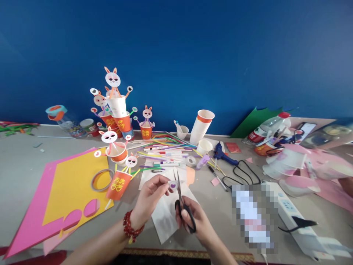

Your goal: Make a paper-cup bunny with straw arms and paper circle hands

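Observation:
My left hand pinches a small white piece of paper with a purple heart drawn on it. In my right hand is a pair of scissors with black handles, its blades pointing up, away from me, right beside the paper's edge. The blades look slightly parted. Below both hands a white sheet of paper lies on the table. Just left of my hands, a red paper cup with a white rabbit face and pipe-cleaner arms leans to one side.
Pink and yellow card sheets and a tape roll lie at left. More rabbit cups are stacked behind. Markers and pipe cleaners fill the middle. At right are a blue glue gun, its cable and a power strip.

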The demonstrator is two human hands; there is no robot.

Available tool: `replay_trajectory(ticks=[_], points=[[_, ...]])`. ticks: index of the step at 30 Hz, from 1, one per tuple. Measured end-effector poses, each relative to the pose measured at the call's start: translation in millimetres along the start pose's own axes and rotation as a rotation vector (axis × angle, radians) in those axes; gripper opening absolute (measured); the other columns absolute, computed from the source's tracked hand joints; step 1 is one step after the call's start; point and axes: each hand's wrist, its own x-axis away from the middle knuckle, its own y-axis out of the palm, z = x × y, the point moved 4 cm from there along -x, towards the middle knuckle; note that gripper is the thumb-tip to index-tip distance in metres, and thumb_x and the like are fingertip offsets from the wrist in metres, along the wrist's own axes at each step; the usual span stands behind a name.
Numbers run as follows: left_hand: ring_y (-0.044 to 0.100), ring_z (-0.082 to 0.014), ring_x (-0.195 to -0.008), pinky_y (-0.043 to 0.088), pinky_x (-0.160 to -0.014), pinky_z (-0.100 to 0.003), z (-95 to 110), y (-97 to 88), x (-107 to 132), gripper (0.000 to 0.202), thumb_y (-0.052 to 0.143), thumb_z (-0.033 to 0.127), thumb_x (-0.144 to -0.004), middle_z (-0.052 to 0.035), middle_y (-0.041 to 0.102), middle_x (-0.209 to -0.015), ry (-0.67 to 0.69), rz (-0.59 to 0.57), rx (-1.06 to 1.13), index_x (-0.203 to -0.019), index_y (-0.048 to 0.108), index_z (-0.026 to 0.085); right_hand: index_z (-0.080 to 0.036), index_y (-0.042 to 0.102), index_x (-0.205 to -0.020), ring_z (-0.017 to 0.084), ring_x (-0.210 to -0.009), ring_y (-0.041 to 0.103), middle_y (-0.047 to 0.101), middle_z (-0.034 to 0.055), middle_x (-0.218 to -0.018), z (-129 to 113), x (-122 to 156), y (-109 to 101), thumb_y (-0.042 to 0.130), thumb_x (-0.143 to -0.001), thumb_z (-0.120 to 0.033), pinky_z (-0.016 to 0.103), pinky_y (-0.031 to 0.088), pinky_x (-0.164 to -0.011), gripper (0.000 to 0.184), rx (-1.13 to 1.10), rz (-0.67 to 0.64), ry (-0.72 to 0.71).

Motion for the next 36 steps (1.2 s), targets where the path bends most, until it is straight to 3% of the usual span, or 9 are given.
replay_trajectory(ticks=[5, 18, 36], points=[[0.06, -0.0126, -0.07, 0.048, -0.071, -0.027, -8.2, -0.1, -0.2, 0.016, 0.063, 0.028, -0.084, -0.0031, 0.064, -0.093, -0.025, -0.015, 0.118, -0.075, 0.057, 0.017, -0.018, 0.048, -0.076, 0.006, -0.043, 0.035, 0.056, -0.0005, -0.058, -3.3, 3.2, 0.9, 0.061, -0.076, -0.074, 0.021, 0.023, -0.041, 0.057, 0.002, -0.026, 0.002], [0.062, -0.0145, -0.07, 0.05, -0.072, -0.029, -9.3, 1.8, -0.1, 0.019, 0.062, 0.033, -0.084, -0.0031, 0.064, -0.087, -0.037, 0.006, 0.083, -0.076, 0.053, 0.018, -0.019, 0.046, -0.076, 0.007, -0.044, 0.038, 0.055, -0.0017, -0.055, -6.7, 3.4, 1.1, 0.063, -0.074, -0.073, 0.02, 0.026, -0.042, 0.056, -0.001, -0.044, 0.017], [0.062, -0.0145, -0.072, 0.049, -0.073, -0.028, -7.1, 1.6, 1.1, 0.016, 0.059, 0.026, -0.086, -0.0037, 0.066, -0.091, -0.001, -0.005, 0.064, -0.073, 0.055, 0.018, -0.019, 0.046, -0.072, 0.007, -0.043, 0.042, 0.052, -0.0033, -0.053, -6.3, 4.2, 0.4, 0.065, -0.071, -0.073, 0.02, 0.027, -0.044, 0.058, -0.026, -0.019, 0.017]])
